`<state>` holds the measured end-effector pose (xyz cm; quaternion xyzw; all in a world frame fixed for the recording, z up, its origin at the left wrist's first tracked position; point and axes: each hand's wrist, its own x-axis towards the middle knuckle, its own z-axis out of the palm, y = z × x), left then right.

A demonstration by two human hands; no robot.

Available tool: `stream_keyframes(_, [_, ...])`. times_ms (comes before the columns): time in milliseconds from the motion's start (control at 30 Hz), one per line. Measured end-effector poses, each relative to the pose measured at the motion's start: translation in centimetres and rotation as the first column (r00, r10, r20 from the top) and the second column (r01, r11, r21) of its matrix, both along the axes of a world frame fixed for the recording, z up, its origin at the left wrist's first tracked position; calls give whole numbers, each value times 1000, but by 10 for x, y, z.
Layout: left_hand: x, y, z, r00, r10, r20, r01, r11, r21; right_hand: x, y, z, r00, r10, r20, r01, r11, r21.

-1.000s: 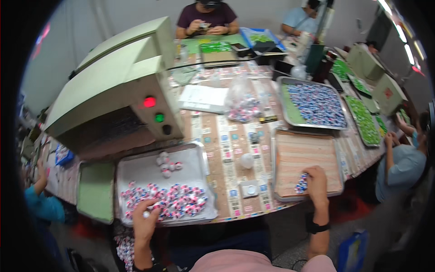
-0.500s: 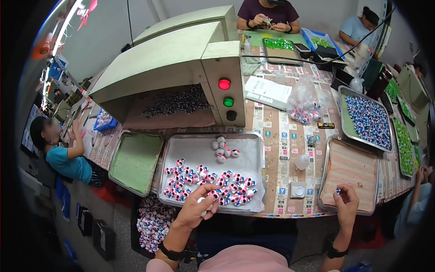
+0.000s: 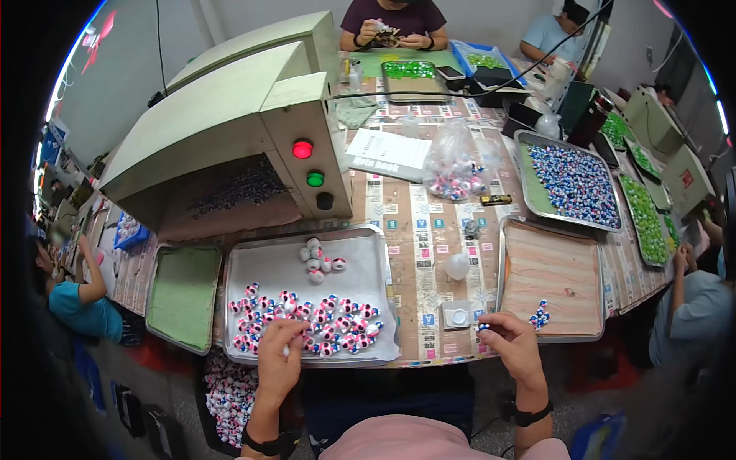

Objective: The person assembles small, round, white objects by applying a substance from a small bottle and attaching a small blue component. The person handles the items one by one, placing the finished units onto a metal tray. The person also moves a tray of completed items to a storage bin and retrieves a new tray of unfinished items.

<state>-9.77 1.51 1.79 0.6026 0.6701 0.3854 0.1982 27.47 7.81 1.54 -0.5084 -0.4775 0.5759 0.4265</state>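
My left hand (image 3: 280,356) is closed at the front edge of a metal tray (image 3: 387,307) lined with white paper. A small white piece (image 3: 286,350) shows between its fingers, while the rest of what it holds is hidden. Many small pink, white and blue ball-shaped figures (image 3: 337,322) lie close by in that tray, with several white and pink balls (image 3: 314,257) farther back. My right hand (image 3: 517,349) pinches a small blue-and-white piece (image 3: 483,327) beside a small square white dish (image 3: 458,315). Several blue-and-white pieces (image 3: 540,315) sit in the peach-lined tray (image 3: 552,261) at right.
A beige machine (image 3: 215,146) with red and green lights stands behind the trays. Left is a green-lined tray (image 3: 182,299); below it, a bin of figures (image 3: 230,399). A bag (image 3: 456,161) and a tray of blue pieces (image 3: 571,184) lie farther back. Other people work around the table.
The view has turned right. My right hand has left the peach-lined tray and moved left beside the white dish, uncovering blue pieces there. My left hand has turned, its fingers now hiding most of its hold.
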Motion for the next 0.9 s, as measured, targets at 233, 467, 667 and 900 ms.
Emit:
stream_keyframes(233, [18, -5, 6, 619, 260, 741, -53, 955, -292, -4, 3, -1, 997, -25, 69, 23, 999, 24])
stream_keyframes(467, [50, 6, 8, -336, 380, 862, 439, 873, -214, -14, 5, -7, 976, -38, 213, 13, 993, 119])
stream_keyframes(667, [80, 5, 4, -373, 501, 781, 558, 793, -242, -29, 12, -6, 826, -109, 553, -132, 916, 379])
stream_keyframes(900, [95, 0, 7, -203, 516, 832, 651, 706, -279, -35, 16, -11, 686, -184, 704, -298, 811, 503])
